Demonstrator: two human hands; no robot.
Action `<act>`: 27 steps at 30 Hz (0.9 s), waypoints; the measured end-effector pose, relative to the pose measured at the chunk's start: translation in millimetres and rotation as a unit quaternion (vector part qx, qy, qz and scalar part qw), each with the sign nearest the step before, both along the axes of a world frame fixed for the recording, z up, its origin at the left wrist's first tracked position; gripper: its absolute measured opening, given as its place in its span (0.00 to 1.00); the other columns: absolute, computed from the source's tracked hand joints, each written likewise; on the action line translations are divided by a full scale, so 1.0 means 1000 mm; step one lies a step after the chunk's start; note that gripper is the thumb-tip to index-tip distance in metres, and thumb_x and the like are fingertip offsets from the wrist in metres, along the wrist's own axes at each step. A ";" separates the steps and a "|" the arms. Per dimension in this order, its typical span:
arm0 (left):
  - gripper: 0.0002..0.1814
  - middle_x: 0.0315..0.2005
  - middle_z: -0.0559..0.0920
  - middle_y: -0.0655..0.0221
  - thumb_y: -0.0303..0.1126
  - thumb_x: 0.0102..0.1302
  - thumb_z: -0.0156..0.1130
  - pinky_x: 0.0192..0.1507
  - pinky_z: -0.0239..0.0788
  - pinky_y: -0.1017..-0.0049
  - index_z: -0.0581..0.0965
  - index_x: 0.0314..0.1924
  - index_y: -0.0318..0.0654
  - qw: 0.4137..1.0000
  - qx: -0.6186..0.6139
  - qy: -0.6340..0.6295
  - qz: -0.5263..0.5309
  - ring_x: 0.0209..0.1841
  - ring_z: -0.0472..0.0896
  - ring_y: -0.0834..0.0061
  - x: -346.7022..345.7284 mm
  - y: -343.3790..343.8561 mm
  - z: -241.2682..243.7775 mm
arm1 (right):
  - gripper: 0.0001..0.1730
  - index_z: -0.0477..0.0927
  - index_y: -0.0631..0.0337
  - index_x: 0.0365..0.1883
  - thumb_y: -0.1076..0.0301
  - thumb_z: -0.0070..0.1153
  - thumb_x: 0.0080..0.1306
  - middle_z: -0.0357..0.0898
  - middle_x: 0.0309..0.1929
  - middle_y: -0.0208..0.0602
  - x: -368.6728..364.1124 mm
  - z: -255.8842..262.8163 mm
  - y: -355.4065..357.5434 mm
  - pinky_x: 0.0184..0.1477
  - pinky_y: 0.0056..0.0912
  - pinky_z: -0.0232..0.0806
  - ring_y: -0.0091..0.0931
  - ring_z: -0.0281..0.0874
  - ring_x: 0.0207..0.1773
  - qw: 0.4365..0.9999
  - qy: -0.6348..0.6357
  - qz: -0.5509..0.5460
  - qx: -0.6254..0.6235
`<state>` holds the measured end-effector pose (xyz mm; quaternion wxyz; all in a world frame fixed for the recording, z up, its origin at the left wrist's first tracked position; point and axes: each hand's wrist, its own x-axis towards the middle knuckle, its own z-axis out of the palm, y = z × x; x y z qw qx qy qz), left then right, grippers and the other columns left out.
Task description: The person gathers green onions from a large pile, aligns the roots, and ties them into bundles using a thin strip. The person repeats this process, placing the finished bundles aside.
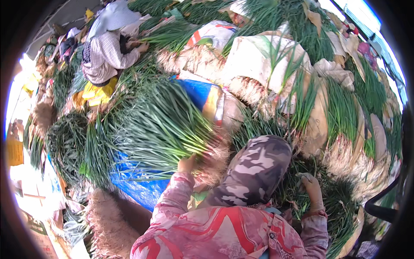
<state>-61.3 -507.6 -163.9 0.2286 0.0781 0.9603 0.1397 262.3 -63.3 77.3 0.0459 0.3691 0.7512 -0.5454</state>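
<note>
Spring onions [161, 129] with long green leaves and pale roots lie fanned out before me, partly over a blue plastic sheet [139, 184]. My left hand [187, 163] is at the near edge of the heap, closed around stems close to the root end; its fingertips are partly hidden. Off to the right, my right hand [309, 183] is above loose greens [336, 200], its fingers curled; whether anything is between them cannot be told. My knee in camouflage cloth [258, 171] rises between the two hands.
Rooted bundles [343, 119] stand in a row at the right. White sacking [255, 61] covers more bundles ahead. A person [106, 51] in a wide hat sits at the upper left, hands on greens. A thick root mass [110, 223] is at the lower left, a black bar [383, 210] at the right.
</note>
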 end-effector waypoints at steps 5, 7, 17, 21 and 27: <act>0.14 0.29 0.83 0.66 0.47 0.65 0.65 0.30 0.74 0.57 0.82 0.49 0.58 0.967 0.013 0.245 -0.065 0.31 0.83 0.57 0.025 -0.009 0.000 | 0.19 0.77 0.60 0.59 0.64 0.51 0.73 0.83 0.32 0.36 0.008 -0.049 0.029 0.36 0.29 0.71 0.28 0.80 0.32 0.985 0.070 -0.020 0.156; 0.12 0.29 0.83 0.65 0.45 0.65 0.65 0.30 0.73 0.59 0.83 0.45 0.52 0.958 0.095 0.262 0.070 0.30 0.82 0.57 0.024 0.014 0.026 | 0.23 0.74 0.61 0.64 0.64 0.51 0.72 0.84 0.37 0.42 0.010 -0.097 0.037 0.43 0.36 0.73 0.37 0.82 0.37 0.919 0.101 0.006 0.381; 0.35 0.72 0.65 0.64 0.52 0.62 0.60 0.73 0.32 0.37 0.70 0.68 0.50 0.941 0.017 0.213 -0.261 0.77 0.52 0.58 -0.038 0.073 -0.001 | 0.26 0.83 0.53 0.55 0.45 0.50 0.69 0.85 0.50 0.42 -0.029 -0.139 -0.033 0.54 0.39 0.71 0.39 0.82 0.50 0.903 -0.155 0.399 0.044; 0.30 0.57 0.80 0.63 0.37 0.57 0.65 0.68 0.53 0.47 0.76 0.62 0.48 0.937 0.133 0.250 -0.206 0.63 0.73 0.57 -0.047 0.078 0.035 | 0.18 0.84 0.54 0.52 0.59 0.59 0.66 0.86 0.46 0.38 -0.016 -0.112 0.113 0.51 0.36 0.75 0.37 0.84 0.47 0.958 0.023 0.059 0.280; 0.18 0.33 0.85 0.63 0.28 0.62 0.63 0.42 0.72 0.65 0.82 0.53 0.44 0.870 0.319 0.243 -0.288 0.35 0.82 0.61 -0.095 0.238 0.129 | 0.23 0.79 0.55 0.55 0.52 0.58 0.67 0.84 0.46 0.50 -0.039 -0.076 0.239 0.47 0.45 0.74 0.46 0.82 0.47 0.886 -0.108 -0.172 0.418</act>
